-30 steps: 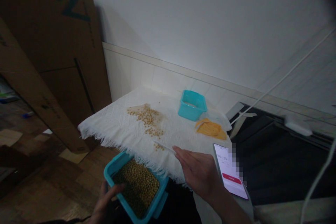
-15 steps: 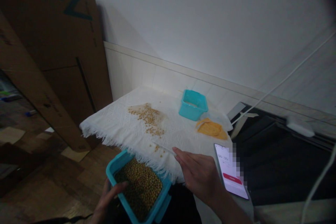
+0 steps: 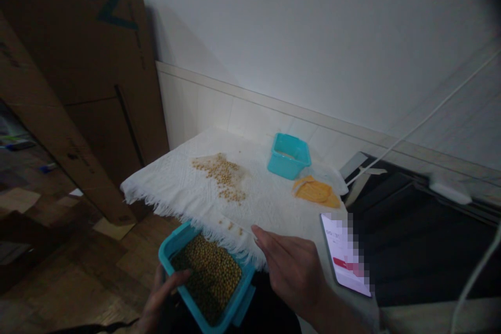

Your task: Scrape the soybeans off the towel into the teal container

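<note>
My left hand grips the left wall of a turquoise plastic box, its thumb over the rim. Yellow soybeans lie inside, dark in the shaded part. The box is just below the fringed edge of a white cloth. My right hand is closed in a pinch on a thin white strip, seen nearly edge-on, its exact kind unclear. A few loose soybeans sit by the strip near the fringe. Farther back, a spread of soybeans lies on the cloth.
A second turquoise box stands at the back of the table, beside a crumpled orange cloth-like piece. A phone with a lit screen lies at the right edge. A tall cardboard box stands left; a white cable crosses at right.
My right hand has moved slightly toward me and left with the strip. The few loose beans near the fringe have shifted closer to the edge. My left hand and the box stay nearly still.
</note>
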{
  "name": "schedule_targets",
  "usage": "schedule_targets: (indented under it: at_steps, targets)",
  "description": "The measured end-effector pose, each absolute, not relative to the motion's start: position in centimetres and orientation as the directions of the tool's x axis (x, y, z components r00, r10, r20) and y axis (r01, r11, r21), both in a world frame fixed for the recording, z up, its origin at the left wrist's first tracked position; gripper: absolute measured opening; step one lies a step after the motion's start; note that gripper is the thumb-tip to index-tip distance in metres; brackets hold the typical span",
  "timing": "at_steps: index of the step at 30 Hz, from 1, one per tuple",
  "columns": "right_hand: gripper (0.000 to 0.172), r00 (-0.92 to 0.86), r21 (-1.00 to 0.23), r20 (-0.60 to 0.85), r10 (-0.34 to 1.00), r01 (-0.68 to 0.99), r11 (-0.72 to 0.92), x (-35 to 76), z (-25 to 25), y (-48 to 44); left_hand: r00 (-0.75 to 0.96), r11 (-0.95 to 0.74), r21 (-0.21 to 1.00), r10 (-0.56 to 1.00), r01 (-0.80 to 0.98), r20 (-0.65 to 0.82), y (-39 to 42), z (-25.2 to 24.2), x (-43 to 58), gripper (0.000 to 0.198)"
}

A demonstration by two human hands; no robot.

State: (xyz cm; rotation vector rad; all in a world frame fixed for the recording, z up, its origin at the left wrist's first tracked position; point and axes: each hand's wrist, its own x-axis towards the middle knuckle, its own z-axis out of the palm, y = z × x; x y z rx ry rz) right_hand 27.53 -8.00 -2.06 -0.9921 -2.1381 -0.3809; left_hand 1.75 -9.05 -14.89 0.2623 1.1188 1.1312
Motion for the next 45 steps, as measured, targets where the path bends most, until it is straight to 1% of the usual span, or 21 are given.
schedule_targets:
  at_steps: [5,9,10,12,16,18,20,22,23,27,29,33,35,37,39,41,43,45]
  targets:
    - [0.031,-0.401,-0.043,0.745,0.534,0.769,0.638,27.4,-2.3,-7.9,-0.043,0.461,0.684,0.812,-0.565,-0.583,-9.1,-14.0,1.7,0.085]
    - [0.030,-0.368,-0.016,0.766,0.528,0.809,0.588,27.7,-2.2,-8.0,-0.043,0.469,0.669,0.801,-0.577,-0.597,-9.0,-14.1,1.7,0.088]
    - [0.030,-0.351,-0.025,0.765,0.540,0.822,0.569,28.0,-2.0,-8.1,-0.050,0.471,0.666,0.794,-0.579,-0.605,-8.9,-14.3,1.7,0.090]
    - [0.029,-0.261,-0.089,0.764,0.590,0.863,0.497,29.0,-1.6,-8.1,-0.065,0.479,0.662,0.781,-0.577,-0.621,-8.7,-14.8,1.6,0.095]
    - [0.030,-0.006,-0.300,0.695,0.719,0.907,0.297,31.3,-0.9,-8.2,-0.089,0.460,0.670,0.783,-0.583,-0.615,-8.1,-16.2,1.4,0.100]
    - [0.032,0.032,-0.355,0.655,0.755,0.895,0.271,32.0,-1.1,-8.3,-0.103,0.446,0.676,0.787,-0.587,-0.609,-8.0,-16.6,1.4,0.103]
    - [0.034,0.031,-0.369,0.647,0.762,0.887,0.278,32.0,-1.4,-8.6,-0.101,0.450,0.674,0.785,-0.585,-0.612,-8.0,-16.5,1.5,0.105]
    - [0.034,-0.002,-0.335,0.665,0.746,0.893,0.301,31.3,-1.7,-9.0,-0.093,0.466,0.672,0.779,-0.575,-0.620,-8.2,-16.0,1.5,0.103]
    - [0.034,-0.036,-0.294,0.686,0.727,0.900,0.322,30.8,-1.8,-9.2,-0.085,0.473,0.674,0.780,-0.568,-0.619,-8.4,-15.6,1.5,0.100]
    - [0.031,-0.240,-0.042,0.758,0.606,0.910,0.413,28.8,-1.7,-9.9,-0.034,0.486,0.684,0.802,-0.544,-0.596,-9.0,-14.1,1.2,0.085]
    - [0.031,-0.297,0.018,0.761,0.577,0.899,0.438,28.1,-1.7,-10.1,-0.033,0.493,0.682,0.798,-0.540,-0.602,-9.2,-13.7,1.0,0.083]
    - [0.032,-0.349,0.040,0.746,0.568,0.874,0.484,27.6,-1.9,-10.3,-0.037,0.491,0.684,0.797,-0.539,-0.602,-9.1,-13.4,1.1,0.085]
    - [0.035,-0.361,0.031,0.736,0.573,0.863,0.504,27.6,-2.1,-10.4,-0.053,0.471,0.698,0.808,-0.539,-0.587,-9.0,-13.3,1.3,0.087]
    - [0.041,-0.354,0.000,0.729,0.586,0.856,0.517,27.6,-2.2,-10.6,-0.059,0.459,0.702,0.814,-0.545,-0.578,-9.0,-13.1,1.4,0.086]
    - [0.050,-0.354,-0.033,0.713,0.605,0.846,0.533,27.5,-2.4,-10.8,-0.034,0.470,0.691,0.814,-0.550,-0.581,-9.1,-12.7,1.5,0.083]
    - [0.056,-0.359,-0.052,0.707,0.610,0.833,0.550,27.3,-2.4,-10.9,-0.014,0.486,0.683,0.809,-0.545,-0.587,-9.2,-12.2,1.5,0.080]
    - [0.054,-0.367,-0.055,0.710,0.601,0.822,0.567,27.0,-2.3,-11.0,-0.004,0.490,0.685,0.812,-0.539,-0.584,-9.3,-11.8,1.5,0.082]
    - [0.048,-0.373,-0.047,0.720,0.585,0.815,0.578,26.7,-1.9,-11.1,-0.009,0.482,0.692,0.817,-0.538,-0.576,-9.5,-11.6,1.4,0.087]
